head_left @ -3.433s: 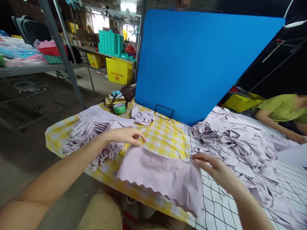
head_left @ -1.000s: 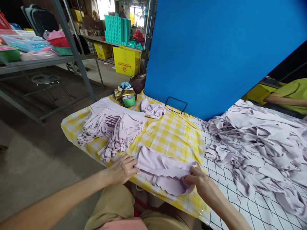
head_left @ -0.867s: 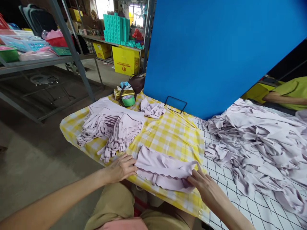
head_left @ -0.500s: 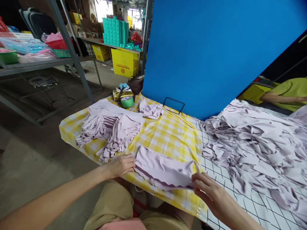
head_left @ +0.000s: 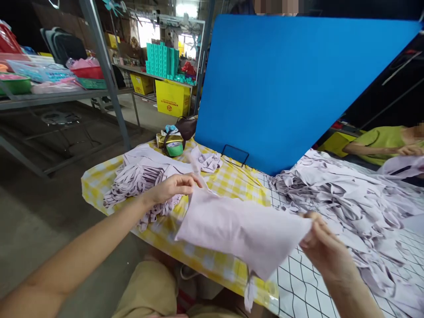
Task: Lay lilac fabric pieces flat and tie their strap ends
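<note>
A pale lilac fabric piece [head_left: 238, 225] is stretched between my two hands above the yellow checked tablecloth [head_left: 232, 179]. My left hand [head_left: 180, 185] pinches its upper left corner, where a narrow strap sticks up. The upper right corner is gripped by my right hand [head_left: 323, 234]. Another strap dangles from the lower edge. Left of the piece lies a neat stack of lilac pieces [head_left: 149, 165], their straps bunched toward me. A small crumpled lilac piece [head_left: 207, 159] rests behind.
A large blue board [head_left: 281, 88] stands at the back, with a black wire bracket [head_left: 235, 154] at its foot. To the right, a heap of lilac fabric [head_left: 347, 190] covers the grid-patterned cloth; a person in a green top [head_left: 380, 141] handles fabric there. Green tape [head_left: 174, 149] sits at the back left.
The fabric piece has gone from lying on the tablecloth to being held up and spread. My left hand rose and moved away from me; my right hand shifted right and slightly up.
</note>
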Tool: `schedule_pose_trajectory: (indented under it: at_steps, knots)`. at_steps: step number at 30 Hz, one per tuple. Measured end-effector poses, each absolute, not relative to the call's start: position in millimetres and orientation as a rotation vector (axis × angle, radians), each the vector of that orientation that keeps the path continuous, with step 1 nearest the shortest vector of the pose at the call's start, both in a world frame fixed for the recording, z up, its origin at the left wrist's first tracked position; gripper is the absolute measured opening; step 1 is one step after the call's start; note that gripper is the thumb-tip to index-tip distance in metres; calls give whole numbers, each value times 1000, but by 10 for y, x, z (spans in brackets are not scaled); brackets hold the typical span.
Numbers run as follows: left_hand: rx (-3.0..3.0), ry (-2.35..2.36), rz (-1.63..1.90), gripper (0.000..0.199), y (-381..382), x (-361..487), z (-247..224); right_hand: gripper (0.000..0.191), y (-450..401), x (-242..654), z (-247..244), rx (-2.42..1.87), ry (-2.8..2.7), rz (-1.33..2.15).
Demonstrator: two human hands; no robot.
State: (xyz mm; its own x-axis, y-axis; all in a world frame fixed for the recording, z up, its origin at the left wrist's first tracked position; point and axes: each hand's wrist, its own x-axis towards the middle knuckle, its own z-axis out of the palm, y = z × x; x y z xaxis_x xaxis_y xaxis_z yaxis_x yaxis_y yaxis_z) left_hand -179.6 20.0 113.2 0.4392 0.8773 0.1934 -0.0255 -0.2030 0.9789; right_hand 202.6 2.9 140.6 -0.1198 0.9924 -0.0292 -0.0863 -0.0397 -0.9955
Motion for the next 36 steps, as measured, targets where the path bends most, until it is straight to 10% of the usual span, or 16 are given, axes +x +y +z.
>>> schedule_pose_trajectory:
  at_steps: [13,22,36]
  knots:
    - [1358,593,767,25,295,-1606,708,28,-9,2117,885,-1534,-2320,946]
    - [2376,695,322,10,-277,-1377,665,29,7,1484,625,-1645,-2434,561]
    - [2555,841,290,9,-574,-1411,549,17,-22,359,328,-1322,-2229,1212]
